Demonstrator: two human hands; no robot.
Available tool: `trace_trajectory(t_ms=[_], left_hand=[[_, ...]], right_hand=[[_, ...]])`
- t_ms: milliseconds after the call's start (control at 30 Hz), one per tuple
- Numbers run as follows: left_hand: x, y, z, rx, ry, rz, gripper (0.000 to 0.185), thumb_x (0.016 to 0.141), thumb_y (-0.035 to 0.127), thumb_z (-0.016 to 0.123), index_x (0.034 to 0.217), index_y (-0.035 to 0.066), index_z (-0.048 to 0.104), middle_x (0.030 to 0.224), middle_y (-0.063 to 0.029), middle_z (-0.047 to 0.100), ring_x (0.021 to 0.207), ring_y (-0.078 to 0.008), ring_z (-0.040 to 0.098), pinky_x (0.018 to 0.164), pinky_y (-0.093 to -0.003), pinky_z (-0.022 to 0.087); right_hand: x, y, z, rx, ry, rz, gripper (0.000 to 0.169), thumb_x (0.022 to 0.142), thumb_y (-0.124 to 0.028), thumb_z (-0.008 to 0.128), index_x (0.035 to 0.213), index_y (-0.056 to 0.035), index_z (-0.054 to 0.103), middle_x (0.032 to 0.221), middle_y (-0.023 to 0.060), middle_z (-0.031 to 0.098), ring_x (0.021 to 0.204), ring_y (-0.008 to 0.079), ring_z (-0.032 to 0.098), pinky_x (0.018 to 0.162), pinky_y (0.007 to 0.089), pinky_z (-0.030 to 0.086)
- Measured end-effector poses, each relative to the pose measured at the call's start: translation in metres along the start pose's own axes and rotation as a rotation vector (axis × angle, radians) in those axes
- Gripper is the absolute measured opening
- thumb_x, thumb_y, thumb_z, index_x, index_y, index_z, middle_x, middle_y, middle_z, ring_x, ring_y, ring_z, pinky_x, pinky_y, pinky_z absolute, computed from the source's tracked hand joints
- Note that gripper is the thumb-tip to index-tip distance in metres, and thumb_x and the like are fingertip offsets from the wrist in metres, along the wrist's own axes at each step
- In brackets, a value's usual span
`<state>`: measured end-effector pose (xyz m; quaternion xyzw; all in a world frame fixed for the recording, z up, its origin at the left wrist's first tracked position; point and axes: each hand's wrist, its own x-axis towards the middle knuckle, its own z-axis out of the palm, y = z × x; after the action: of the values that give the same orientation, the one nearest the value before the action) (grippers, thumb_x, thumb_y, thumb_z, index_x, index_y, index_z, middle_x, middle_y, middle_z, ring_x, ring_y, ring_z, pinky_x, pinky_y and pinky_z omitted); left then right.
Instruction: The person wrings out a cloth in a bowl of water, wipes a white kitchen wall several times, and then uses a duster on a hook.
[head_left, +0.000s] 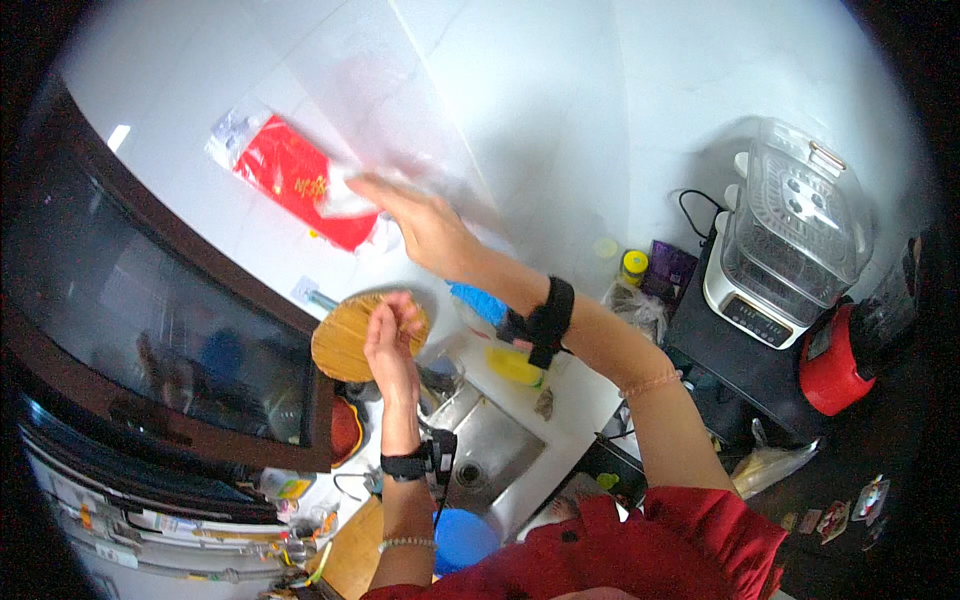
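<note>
My right hand (431, 229) reaches up to a red plastic pack (281, 176) with gold writing, which hangs against the white tiled wall. Its fingertips pinch a blurred white sheet (346, 201), seemingly tissue, that overlaps the lower part of the pack. Below it, my left hand (391, 349) is raised with half-curled fingers and nothing visible in it. Behind that hand is a round wooden board or lid (349, 341), partly covered by the fingers. Black straps circle both wrists.
A metal sink (495, 450) lies below my hands, with a blue basin (465, 536) nearer me. At left stands a dark glass-fronted cabinet (187, 300). To the right, a clear-lidded steamer (795, 217) and a red appliance (832, 367) rest on a black surface.
</note>
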<state>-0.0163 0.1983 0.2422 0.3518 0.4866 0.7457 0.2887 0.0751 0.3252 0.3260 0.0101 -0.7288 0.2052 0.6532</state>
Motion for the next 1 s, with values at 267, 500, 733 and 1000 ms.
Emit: trace_trajectory(t_ms=[267, 500, 733, 1000], left_hand=[[-0.028, -0.038, 0.02, -0.144, -0.012, -0.032, 0.046, 0.092, 0.032, 0.034, 0.128, 0.005, 0.029, 0.12, -0.009, 0.044, 0.103, -0.0183, 0.046, 0.089, -0.0324, 0.038], [0.006, -0.032, 0.011, -0.367, -0.019, -0.105, 0.039, 0.09, 0.019, 0.041, 0.125, 0.003, 0.035, 0.114, -0.0068, 0.048, 0.097, -0.0161, 0.049, 0.079, -0.03, 0.041], [0.063, -0.002, 0.048, -0.213, 0.158, 0.147, 0.037, 0.088, 0.014, 0.042, 0.122, 0.0, 0.04, 0.111, -0.0096, 0.052, 0.095, -0.018, 0.052, 0.083, -0.0275, 0.04], [0.101, 0.034, 0.156, -0.044, -0.239, 0.718, 0.045, 0.09, 0.017, 0.034, 0.132, 0.003, 0.024, 0.137, -0.0157, 0.022, 0.129, -0.0259, 0.016, 0.104, -0.0368, 0.012]], right_hand=[[-0.109, -0.036, 0.024, -0.017, -0.4, 0.767, 0.036, 0.089, -0.021, 0.036, 0.115, 0.0022, 0.042, 0.114, 0.0234, 0.047, 0.107, 0.0308, 0.047, 0.087, 0.0328, 0.036], [-0.064, -0.035, -0.025, -0.233, -0.589, 0.382, 0.031, 0.084, -0.022, 0.041, 0.104, -0.0011, 0.051, 0.1, 0.0182, 0.056, 0.092, 0.0267, 0.055, 0.079, 0.0348, 0.042], [0.116, -0.049, -0.072, -0.564, -0.055, 0.323, 0.048, 0.09, -0.025, 0.03, 0.128, 0.0044, 0.027, 0.13, 0.0265, 0.029, 0.123, 0.0347, 0.026, 0.102, 0.0333, 0.019], [0.156, 0.036, -0.054, -0.705, 0.056, -0.177, 0.06, 0.09, -0.031, 0.027, 0.13, 0.0095, 0.008, 0.138, 0.0241, 0.005, 0.129, 0.035, 0.003, 0.105, 0.038, 0.002]])
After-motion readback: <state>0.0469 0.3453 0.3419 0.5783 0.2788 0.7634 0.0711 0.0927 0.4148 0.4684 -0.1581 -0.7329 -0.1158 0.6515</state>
